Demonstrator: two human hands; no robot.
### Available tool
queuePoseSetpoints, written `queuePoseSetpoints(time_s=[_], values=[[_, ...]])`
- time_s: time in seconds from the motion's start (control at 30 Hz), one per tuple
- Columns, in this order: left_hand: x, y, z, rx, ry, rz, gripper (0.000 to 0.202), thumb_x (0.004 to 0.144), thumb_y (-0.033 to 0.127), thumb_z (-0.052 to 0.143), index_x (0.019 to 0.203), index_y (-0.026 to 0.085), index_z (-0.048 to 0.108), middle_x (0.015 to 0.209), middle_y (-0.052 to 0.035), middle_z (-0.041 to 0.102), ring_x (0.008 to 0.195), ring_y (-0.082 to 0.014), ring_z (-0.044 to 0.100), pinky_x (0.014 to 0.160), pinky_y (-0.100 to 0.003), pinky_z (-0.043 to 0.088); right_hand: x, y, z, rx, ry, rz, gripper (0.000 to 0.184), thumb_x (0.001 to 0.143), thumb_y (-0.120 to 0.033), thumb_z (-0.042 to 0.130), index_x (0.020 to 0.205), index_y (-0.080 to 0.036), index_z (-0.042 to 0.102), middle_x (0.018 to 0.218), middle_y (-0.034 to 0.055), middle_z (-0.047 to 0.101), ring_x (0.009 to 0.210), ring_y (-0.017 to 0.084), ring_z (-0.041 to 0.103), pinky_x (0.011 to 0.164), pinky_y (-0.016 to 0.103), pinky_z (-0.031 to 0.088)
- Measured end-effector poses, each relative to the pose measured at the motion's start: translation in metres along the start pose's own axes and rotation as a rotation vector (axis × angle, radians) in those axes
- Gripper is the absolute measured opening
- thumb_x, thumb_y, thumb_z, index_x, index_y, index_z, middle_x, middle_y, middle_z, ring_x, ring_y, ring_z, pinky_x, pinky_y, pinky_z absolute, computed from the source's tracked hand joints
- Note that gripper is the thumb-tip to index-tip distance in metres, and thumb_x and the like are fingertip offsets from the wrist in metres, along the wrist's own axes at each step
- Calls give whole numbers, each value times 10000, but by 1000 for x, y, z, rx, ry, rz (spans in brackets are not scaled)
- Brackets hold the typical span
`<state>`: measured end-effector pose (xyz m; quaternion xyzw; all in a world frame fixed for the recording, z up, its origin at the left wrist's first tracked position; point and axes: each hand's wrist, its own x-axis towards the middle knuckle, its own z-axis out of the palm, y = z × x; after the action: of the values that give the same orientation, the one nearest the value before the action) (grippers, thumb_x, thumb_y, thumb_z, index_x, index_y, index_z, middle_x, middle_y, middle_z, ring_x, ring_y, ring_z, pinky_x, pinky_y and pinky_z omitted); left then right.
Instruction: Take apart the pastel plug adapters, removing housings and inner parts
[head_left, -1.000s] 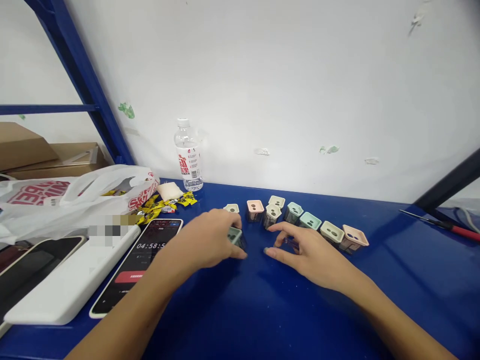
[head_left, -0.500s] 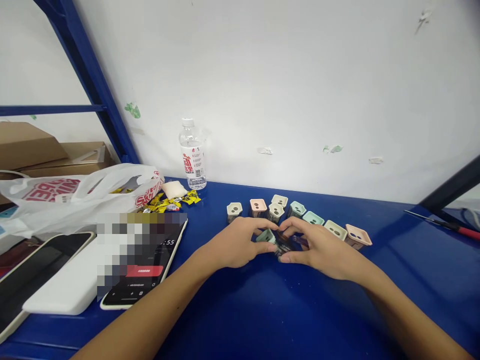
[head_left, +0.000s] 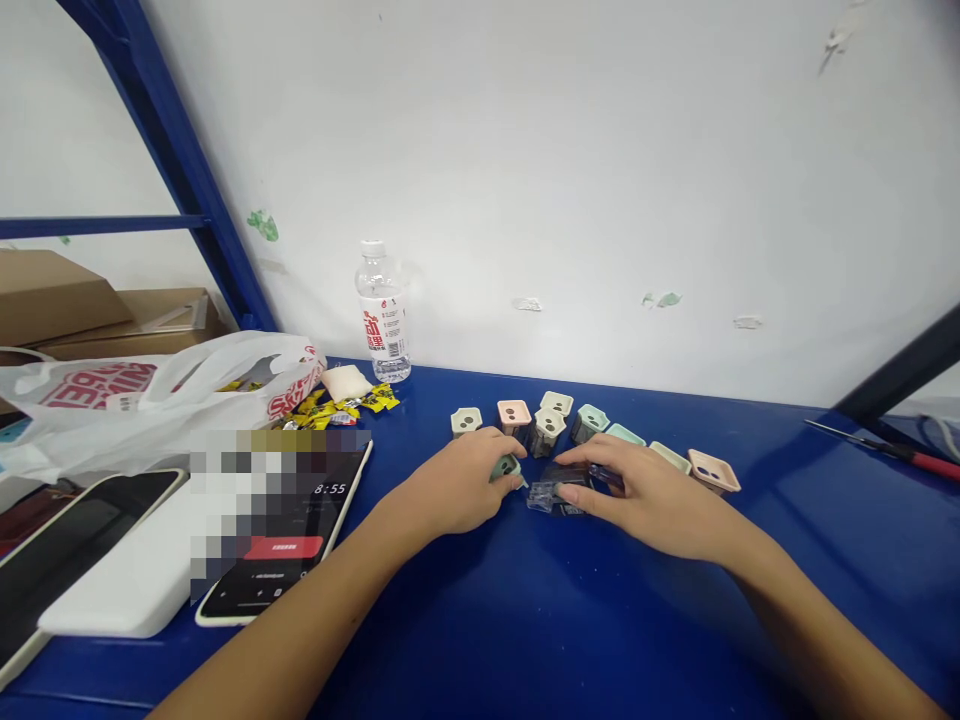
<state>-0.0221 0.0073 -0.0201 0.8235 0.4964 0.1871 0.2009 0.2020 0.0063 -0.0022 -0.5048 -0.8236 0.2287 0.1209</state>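
The left hand (head_left: 457,485) has its fingers (head_left: 510,462) pinched on a small square pot with a green two-holed top (head_left: 506,467). The right hand (head_left: 645,497) lies with its fingers (head_left: 600,450) curved over a clear plastic box (head_left: 551,497), touching it, though whether they grip it is hard to tell. Its contents look dark but can't be made out. Similar pots with pink, cream and green tops (head_left: 547,432) stand in a loose row just behind the hands. The blue counter (head_left: 637,620) runs open toward its near edge, and its far edge meets a white wall (head_left: 570,180). A water bottle (head_left: 382,315) stands left of the row.
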Motion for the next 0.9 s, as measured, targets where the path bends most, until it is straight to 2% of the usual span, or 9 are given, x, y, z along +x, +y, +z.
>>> queuePoseSetpoints(time_s=[0.17, 0.33, 0.5, 0.57, 0.63, 0.73, 0.8, 0.83, 0.9], values=[[-1, -1, 3, 9, 57, 39, 309, 929, 287, 411, 1165, 199, 589, 1189, -70, 607, 1099, -229, 557, 992, -392, 419, -2, 3, -5, -51, 13, 42, 450, 870, -566, 493, 1224, -300, 575, 1108, 30, 604, 879, 203, 571, 716, 334, 456], [0, 2, -1, -7, 93, 56, 316, 962, 263, 324, 1133, 221, 586, 1241, -36, 586, 1126, -199, 540, 1007, -357, 401, -3, 8, -7, -128, 21, 51, 482, 863, -583, 487, 1256, -312, 554, 1140, 36, 582, 882, 214, 582, 741, 360, 469], [2, 4, -6, 15, 73, -6, 275, 951, 289, 355, 975, 215, 619, 1061, -38, 634, 982, -210, 574, 881, -368, 454, -5, 16, -10, -306, -14, 71, 457, 848, -483, 546, 1277, -326, 554, 1120, 43, 583, 843, 229, 615, 673, 350, 470], [2, 3, -6, 14, 80, -40, 240, 929, 319, 410, 995, 224, 620, 1058, -37, 628, 976, -216, 575, 876, -383, 455, -6, 20, -11, -388, 1, 73, 470, 829, -416, 587, 1289, -324, 546, 1120, 39, 582, 800, 216, 628, 626, 329, 469], [0, 2, -5, -3, 84, -49, 235, 888, 319, 487, 1074, 244, 608, 1134, -31, 606, 1034, -218, 563, 923, -390, 440, -6, 19, -11, -436, 46, 65, 495, 812, -402, 616, 1294, -328, 535, 1147, 31, 572, 739, 194, 636, 567, 306, 464], [-1, 1, -4, -21, 77, -32, 368, 842, 242, 537, 1209, 260, 558, 1251, -21, 561, 1151, -208, 519, 1009, -368, 395, -5, 9, -2, -451, 242, 22, 383, 850, -452, 577, 1191, -279, 597, 1149, 39, 581, 695, 182, 639, 528, 300, 462], [-1, 1, -3, -16, 93, -26, 423, 856, 215, 510, 1277, 249, 518, 1273, -30, 556, 1182, -202, 504, 1035, -358, 377, -3, -3, 10, -443, 403, -63, 271, 909, -415, 505, 1055, -232, 643, 1025, 41, 629, 727, 197, 650, 571, 312, 480], [0, 1, -2, -10, 110, -29, 431, 875, 220, 489, 1305, 238, 498, 1278, -40, 557, 1187, -204, 504, 1040, -360, 373, -2, -9, 18, -434, 404, -139, 262, 923, -404, 487, 1018, -223, 649, 970, 36, 645, 724, 200, 654, 591, 320, 491], [1, 2, -2, 3, 137, -43, 420, 918, 253, 432, 1334, 216, 477, 1277, -63, 568, 1175, -216, 518, 1027, -375, 384, 0, -19, 35, -445, 298, -227, 275, 934, -392, 476, 1064, -216, 643, 964, 38, 660, 739, 217, 669, 616, 344, 512]])
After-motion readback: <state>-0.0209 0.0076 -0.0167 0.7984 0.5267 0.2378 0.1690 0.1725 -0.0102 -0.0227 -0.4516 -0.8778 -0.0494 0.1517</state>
